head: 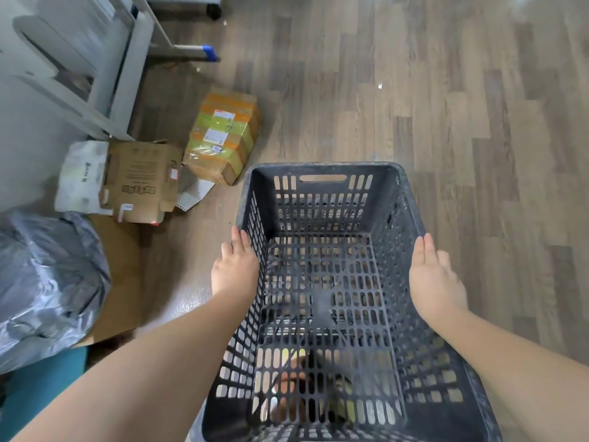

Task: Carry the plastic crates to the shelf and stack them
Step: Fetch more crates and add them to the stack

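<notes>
A dark grey slotted plastic crate (322, 199) hangs in front of me above the wooden floor, empty, with a handle slot in its far wall. My left hand (234, 266) presses flat against the outside of its left wall near the rim. My right hand (435, 279) presses against the outside of its right wall. The crate is clamped between the two palms, and the fingers lie along the rims. Through the slotted bottom I see blurred shapes, too unclear to name. No shelf is in view.
On the floor to the left lie a taped orange-yellow parcel (223, 135), a flattened cardboard box (141, 180) and a white bag (81, 173). A grey plastic sack (47, 282) fills the left edge. White furniture legs (127, 65) stand at the upper left. Wooden floor (446, 106) stretches ahead and right.
</notes>
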